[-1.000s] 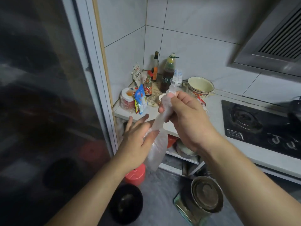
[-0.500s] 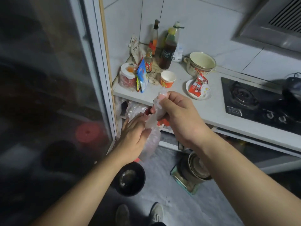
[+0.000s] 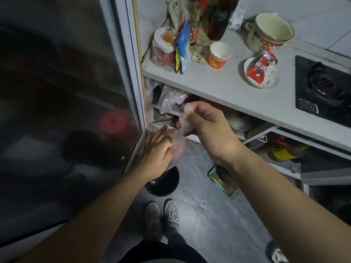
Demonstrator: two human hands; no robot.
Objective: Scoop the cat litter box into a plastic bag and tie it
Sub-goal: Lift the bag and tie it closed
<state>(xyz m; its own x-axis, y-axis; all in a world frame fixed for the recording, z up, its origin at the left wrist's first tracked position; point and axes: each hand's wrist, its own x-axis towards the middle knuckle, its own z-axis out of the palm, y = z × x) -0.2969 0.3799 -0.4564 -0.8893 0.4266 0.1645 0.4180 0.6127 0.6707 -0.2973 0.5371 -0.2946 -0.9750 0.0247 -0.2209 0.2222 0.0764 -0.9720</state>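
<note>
A thin clear plastic bag (image 3: 182, 128) is held in front of the shelves under the table (image 3: 224, 86). It is pinched at the top by the right hand (image 3: 207, 126), w/ the left hand (image 3: 157, 150) loosely cupped on the lower part. Judged v. light, limp, slippery; best gripped at the rim.

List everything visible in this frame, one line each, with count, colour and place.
plastic bag: 1, clear, held between both hands
paper cup: 1, orange and white, on counter
enamel pot: 1, cream, counter back
plate: 1, white, beside stove, red wrapper on it
stove: 1, black, counter right
dark bottle: 1, counter back
blue packet: 1, counter left
bin: 1, black, on floor
shoes: 2, grey, floor
left hand: touches bag's lower part
right hand: grips bag's top
</note>
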